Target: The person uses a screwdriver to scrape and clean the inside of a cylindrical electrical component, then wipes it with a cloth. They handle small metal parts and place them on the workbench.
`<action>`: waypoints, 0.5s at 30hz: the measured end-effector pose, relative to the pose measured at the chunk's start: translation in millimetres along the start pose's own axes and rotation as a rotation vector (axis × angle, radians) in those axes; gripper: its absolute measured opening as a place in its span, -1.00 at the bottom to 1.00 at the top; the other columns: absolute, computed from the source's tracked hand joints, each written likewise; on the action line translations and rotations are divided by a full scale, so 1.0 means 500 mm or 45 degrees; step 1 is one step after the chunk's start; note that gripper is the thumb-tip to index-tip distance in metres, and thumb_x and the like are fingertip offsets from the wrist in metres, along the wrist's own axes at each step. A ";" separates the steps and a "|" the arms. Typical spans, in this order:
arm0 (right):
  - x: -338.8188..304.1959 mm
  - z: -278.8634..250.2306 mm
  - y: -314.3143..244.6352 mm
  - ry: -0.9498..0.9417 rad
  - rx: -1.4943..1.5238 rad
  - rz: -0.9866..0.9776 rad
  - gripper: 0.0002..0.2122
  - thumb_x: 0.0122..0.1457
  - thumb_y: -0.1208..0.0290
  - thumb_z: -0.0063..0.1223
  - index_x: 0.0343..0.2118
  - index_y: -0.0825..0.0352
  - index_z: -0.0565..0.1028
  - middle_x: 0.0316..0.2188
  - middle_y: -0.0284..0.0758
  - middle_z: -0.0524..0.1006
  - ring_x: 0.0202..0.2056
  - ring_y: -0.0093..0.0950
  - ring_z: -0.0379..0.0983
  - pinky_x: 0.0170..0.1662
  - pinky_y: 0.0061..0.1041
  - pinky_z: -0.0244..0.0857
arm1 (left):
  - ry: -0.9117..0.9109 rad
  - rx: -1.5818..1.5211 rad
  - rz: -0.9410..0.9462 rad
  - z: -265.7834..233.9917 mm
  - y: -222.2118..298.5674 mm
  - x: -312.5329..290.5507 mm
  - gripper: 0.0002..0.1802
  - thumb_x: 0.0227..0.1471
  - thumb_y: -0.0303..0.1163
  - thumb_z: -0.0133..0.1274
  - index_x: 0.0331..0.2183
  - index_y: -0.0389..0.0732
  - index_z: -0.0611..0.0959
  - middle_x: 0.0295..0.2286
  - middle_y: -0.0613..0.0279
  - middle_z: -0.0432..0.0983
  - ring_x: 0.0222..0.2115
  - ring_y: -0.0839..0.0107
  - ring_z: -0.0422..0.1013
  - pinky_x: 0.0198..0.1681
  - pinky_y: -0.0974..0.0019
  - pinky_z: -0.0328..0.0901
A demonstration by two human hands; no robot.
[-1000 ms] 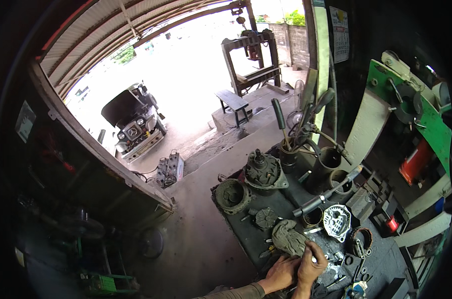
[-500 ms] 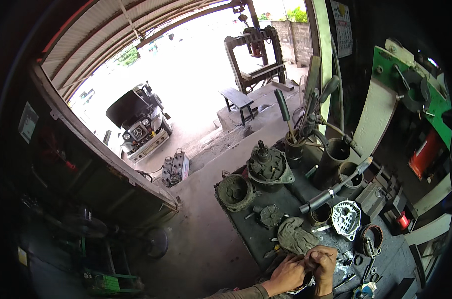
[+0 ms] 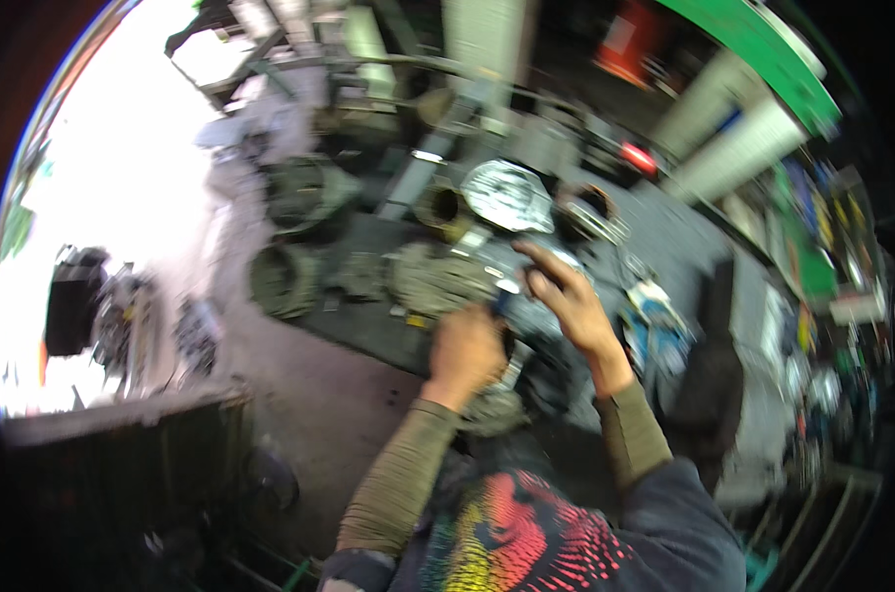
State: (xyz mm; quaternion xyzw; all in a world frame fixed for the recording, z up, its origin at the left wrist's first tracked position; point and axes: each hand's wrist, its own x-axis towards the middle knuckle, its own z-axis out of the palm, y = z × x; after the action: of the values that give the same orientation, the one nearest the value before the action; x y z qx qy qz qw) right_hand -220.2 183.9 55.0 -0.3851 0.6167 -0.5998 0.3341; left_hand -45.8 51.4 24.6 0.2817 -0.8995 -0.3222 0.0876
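Observation:
My left hand [image 3: 467, 353] is closed above the bench's near edge, its fingers curled round something I cannot make out; a small dark blue piece shows beside the knuckles. Below that hand lies a roundish grey machine part [image 3: 492, 409], partly covered. My right hand [image 3: 571, 301] is raised over the bench to the right, fingers apart and nothing seen in it. Just beyond the left hand lies a crumpled grey-green rag [image 3: 437, 281]. Farther off sit a bright silver cast housing [image 3: 507, 197] and a copper-coloured ring [image 3: 592, 204]. The view is smeared by motion.
On the dark workbench [image 3: 363, 331] stand a grimy round housing [image 3: 283, 281] at the left corner and a larger one [image 3: 307, 192] behind it. A dark can [image 3: 440, 209] is near the silver housing. At right lie a blue-and-white item [image 3: 654, 331] and a long dark block [image 3: 704, 365].
My hands have parted: the right has lifted away and opened, while the left remains closed. The view has swung right and down, bringing my forearms and shirt into sight.

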 end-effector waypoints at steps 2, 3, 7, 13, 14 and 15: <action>-0.080 -0.059 0.010 0.406 -0.069 0.090 -0.70 0.41 0.36 0.21 0.08 0.44 0.62 -0.23 -0.39 0.64 -0.22 -0.60 0.50 -0.11 -0.52 0.37 | 0.090 -0.034 0.194 0.009 -0.001 -0.001 -0.71 0.28 -0.30 0.14 -0.19 -0.39 0.68 -0.30 -0.20 0.64 -0.20 -0.17 0.55 -0.07 -0.11 0.40; -0.119 -0.073 0.007 0.586 -0.285 0.294 -0.74 0.38 0.36 0.23 -0.01 0.43 0.66 -0.27 -0.36 0.67 -0.25 -0.58 0.53 -0.13 -0.47 0.40 | 0.124 -0.141 0.222 0.005 -0.002 -0.005 -0.74 0.28 -0.33 0.15 -0.14 -0.34 0.67 -0.29 -0.17 0.64 -0.19 -0.19 0.54 -0.04 -0.12 0.38; -0.247 -0.030 0.004 0.698 -0.632 0.490 -0.73 0.26 0.29 0.34 -0.14 0.41 0.70 -0.28 -0.20 0.71 -0.24 -0.37 0.63 -0.11 -0.32 0.47 | 0.069 -0.247 0.239 -0.005 0.000 0.000 -0.77 0.27 -0.35 0.16 -0.18 -0.35 0.66 -0.30 -0.18 0.63 -0.18 -0.22 0.53 -0.04 -0.12 0.37; -0.292 0.130 0.002 0.500 -1.180 0.586 -0.66 0.23 0.19 0.35 -0.11 0.37 0.68 -0.14 -0.06 0.68 -0.03 -0.01 0.62 0.04 -0.10 0.49 | 0.020 -0.107 0.230 -0.004 0.000 0.008 -0.68 0.30 -0.26 0.14 -0.22 -0.40 0.65 -0.32 -0.25 0.63 -0.23 -0.26 0.54 -0.11 -0.18 0.39; -0.285 0.132 -0.005 0.566 -1.153 0.621 -0.71 0.25 0.23 0.33 -0.14 0.38 0.70 -0.22 -0.06 0.69 -0.08 0.02 0.64 0.02 -0.10 0.50 | 0.003 -0.105 0.229 -0.002 -0.001 0.005 -0.67 0.30 -0.24 0.14 -0.22 -0.39 0.65 -0.32 -0.25 0.63 -0.23 -0.26 0.55 -0.11 -0.18 0.39; -0.291 0.127 -0.029 0.754 -0.977 0.482 -0.75 0.27 0.28 0.33 -0.18 0.40 0.72 -0.32 -0.10 0.72 -0.19 -0.04 0.68 -0.04 -0.14 0.51 | 0.012 -0.103 0.222 -0.003 0.001 0.006 -0.66 0.31 -0.23 0.13 -0.22 -0.39 0.65 -0.33 -0.25 0.64 -0.24 -0.26 0.55 -0.11 -0.18 0.40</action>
State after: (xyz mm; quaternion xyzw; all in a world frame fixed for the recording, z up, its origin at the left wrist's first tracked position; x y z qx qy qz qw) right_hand -93.7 281.1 58.4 -0.1754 0.9192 -0.3428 0.0829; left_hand -48.1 49.0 26.1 0.2002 -0.9065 -0.3479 0.1309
